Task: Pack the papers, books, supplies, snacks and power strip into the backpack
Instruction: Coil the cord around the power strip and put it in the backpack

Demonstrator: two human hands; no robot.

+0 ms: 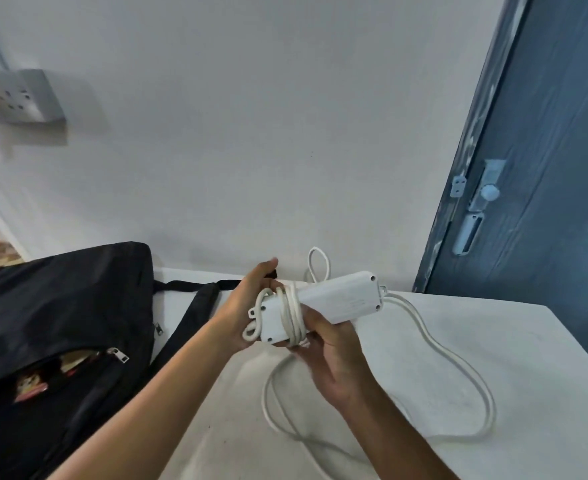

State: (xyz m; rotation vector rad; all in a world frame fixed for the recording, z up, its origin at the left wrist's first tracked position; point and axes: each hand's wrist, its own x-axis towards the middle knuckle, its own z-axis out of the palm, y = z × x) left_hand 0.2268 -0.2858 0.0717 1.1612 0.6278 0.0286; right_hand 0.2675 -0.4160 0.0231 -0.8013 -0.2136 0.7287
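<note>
Above the white table (493, 341), both hands hold the white power strip (323, 304) in mid-air, underside up w/ screws showing. Left hand (247, 306) grips the near end, fingers curled behind it; right hand (330, 355) pinches the cord (434, 344) where a few turns wrap the strip body. Rest of cord lies in loose loops on the table, plug end not visible. Black backpack (53, 323) sits just left, zip open, colourful packets peeking out. Handling guess: strip is rigid plastic, light-ish, easy to clamp at the body; cord is thick, springy, prob. wants to uncoil, so keep a thumb on the wraps & hold mid-body when moving it.
</note>
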